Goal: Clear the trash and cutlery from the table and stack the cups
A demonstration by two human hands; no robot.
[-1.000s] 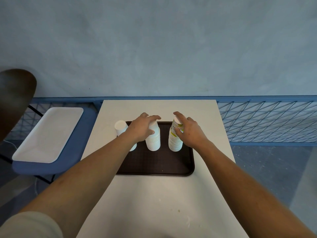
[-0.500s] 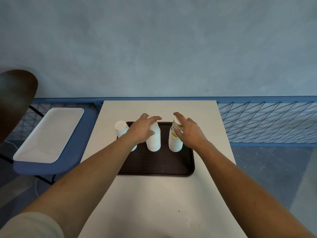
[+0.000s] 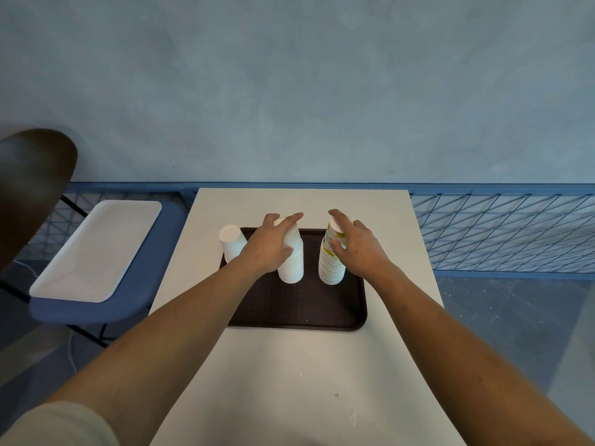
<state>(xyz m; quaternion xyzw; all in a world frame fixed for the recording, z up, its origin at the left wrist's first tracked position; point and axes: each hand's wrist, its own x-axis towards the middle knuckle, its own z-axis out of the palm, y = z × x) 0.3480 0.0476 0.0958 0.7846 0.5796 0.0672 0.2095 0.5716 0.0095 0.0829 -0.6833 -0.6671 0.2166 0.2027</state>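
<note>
A dark brown tray (image 3: 306, 312) lies on the white table (image 3: 289, 375). Three upside-down stacks of paper cups stand along the tray's far side. My left hand (image 3: 270, 244) wraps the upper part of the middle white stack (image 3: 291, 268). My right hand (image 3: 357, 247) grips the upper part of the right stack (image 3: 330, 268), whose top cup has green print. A shorter white stack (image 3: 232, 243) stands untouched at the tray's left corner, partly behind my left wrist.
A white tray (image 3: 93, 252) rests on a blue bench to the left of the table. A blue wire fence (image 3: 502, 233) runs behind and to the right. A dark rounded chair back (image 3: 32, 185) looms at the far left. Small crumbs dot the near table.
</note>
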